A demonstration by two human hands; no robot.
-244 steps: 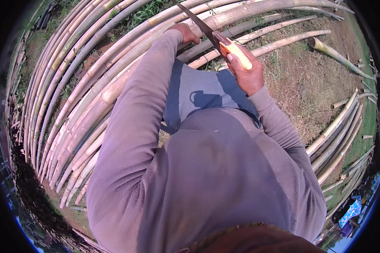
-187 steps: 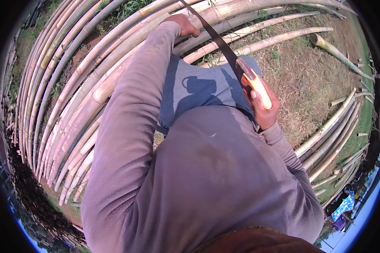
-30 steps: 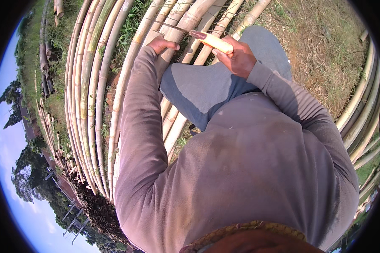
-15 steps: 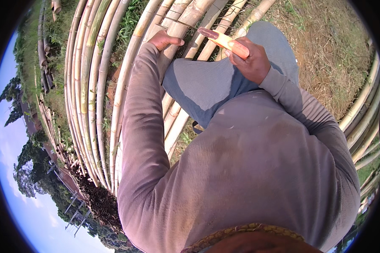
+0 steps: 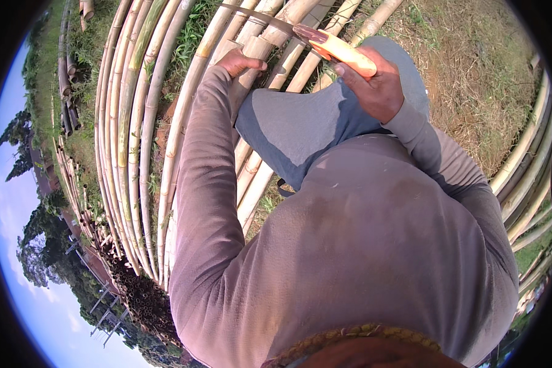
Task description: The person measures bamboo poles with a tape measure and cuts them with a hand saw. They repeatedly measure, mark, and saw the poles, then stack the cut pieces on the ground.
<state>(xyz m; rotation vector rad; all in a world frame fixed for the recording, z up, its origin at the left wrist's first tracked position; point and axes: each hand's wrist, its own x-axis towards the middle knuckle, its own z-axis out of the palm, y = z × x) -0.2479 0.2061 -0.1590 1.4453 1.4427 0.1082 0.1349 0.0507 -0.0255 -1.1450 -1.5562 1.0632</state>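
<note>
Our right hand [image 5: 380, 92] grips the knife [image 5: 334, 46], left hand [image 5: 242, 61] clamps the bamboo pole [image 5: 257, 52]; blade raised, trimming unfinished.

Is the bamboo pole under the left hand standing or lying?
Lying. The pole lies flat among others, left hand on it, knife above.

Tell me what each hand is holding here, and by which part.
The right hand holds a long knife by its orange handle. The left hand grips a pale bamboo pole across its upper side.
</note>
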